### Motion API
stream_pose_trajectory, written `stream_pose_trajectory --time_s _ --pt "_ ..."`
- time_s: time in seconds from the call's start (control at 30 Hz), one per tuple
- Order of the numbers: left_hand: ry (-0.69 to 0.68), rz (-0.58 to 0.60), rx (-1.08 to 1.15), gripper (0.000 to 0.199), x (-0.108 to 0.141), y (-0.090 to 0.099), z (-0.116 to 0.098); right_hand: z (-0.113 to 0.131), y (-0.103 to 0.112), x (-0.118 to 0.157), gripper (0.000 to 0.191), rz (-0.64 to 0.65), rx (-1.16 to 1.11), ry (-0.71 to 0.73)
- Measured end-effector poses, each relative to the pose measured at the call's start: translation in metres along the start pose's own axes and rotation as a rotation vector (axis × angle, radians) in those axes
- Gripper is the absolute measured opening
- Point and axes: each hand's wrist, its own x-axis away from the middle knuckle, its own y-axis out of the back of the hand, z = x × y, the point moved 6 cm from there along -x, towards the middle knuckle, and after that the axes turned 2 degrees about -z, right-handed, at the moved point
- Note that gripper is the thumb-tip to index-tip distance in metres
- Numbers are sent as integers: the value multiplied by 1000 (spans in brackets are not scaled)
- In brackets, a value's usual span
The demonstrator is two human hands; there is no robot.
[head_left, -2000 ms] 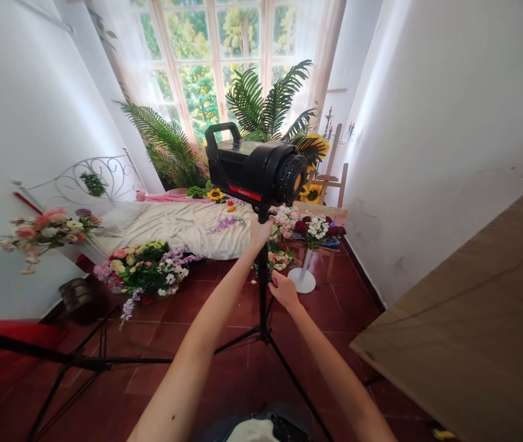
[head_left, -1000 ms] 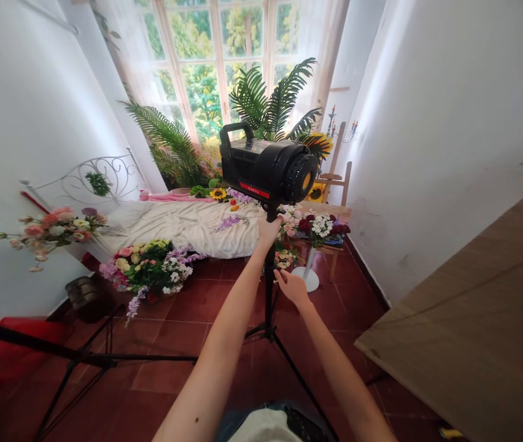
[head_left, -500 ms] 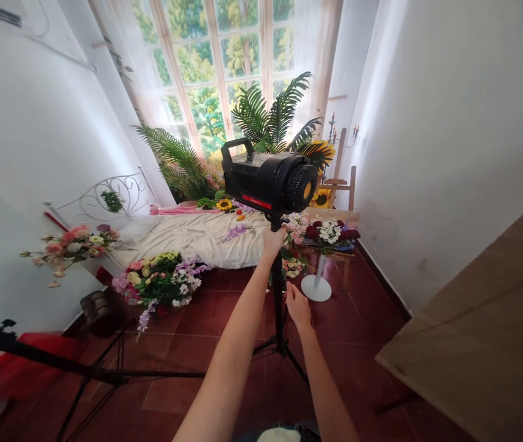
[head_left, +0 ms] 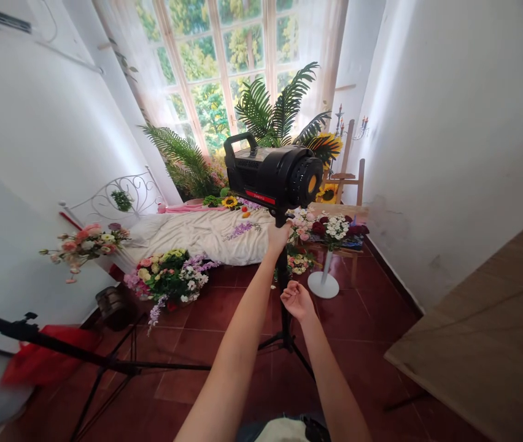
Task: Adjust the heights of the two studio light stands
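Observation:
A black studio light (head_left: 273, 178) with a top handle and a red label stands on a black light stand (head_left: 284, 325). My left hand (head_left: 280, 237) is wrapped round the stand's upper pole, just below the lamp. Lower down, my right hand (head_left: 297, 299) is at the pole's right side, palm turned up and fingers curled in. Whether a small part of the stand is between those fingers cannot be made out. The lamp's round front with its yellow centre points to the right.
A bed with a cream blanket (head_left: 206, 236) lies behind the stand. Flower bunches (head_left: 164, 276) sit before it. A white round-based stand (head_left: 323, 285) is at right, near a brown board (head_left: 482, 344). Another black stand (head_left: 77, 350) crosses the lower left.
My right hand has turned from a thumb-side grip at the pole to palm up with curled fingers. My left hand stays on the pole. The whole view has shifted slightly.

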Motion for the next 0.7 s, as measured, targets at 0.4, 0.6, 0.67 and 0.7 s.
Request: stream_pose_trajectory --time_s 0.4,0.6,0.67,0.7 --pt "-98 -2 -52 25 1 -1 -6 24 13 15 49 -458 1579 356" --pt "-71 -19 -51 27 1 -1 -5 28 8 22 52 -568 1917 493" --pt "-54 -18 -43 28 2 0 -5 28 10 19 52 -597 1983 544" --pt "-50 -12 -39 29 2 0 -5 27 11 17 52 -607 1999 565"
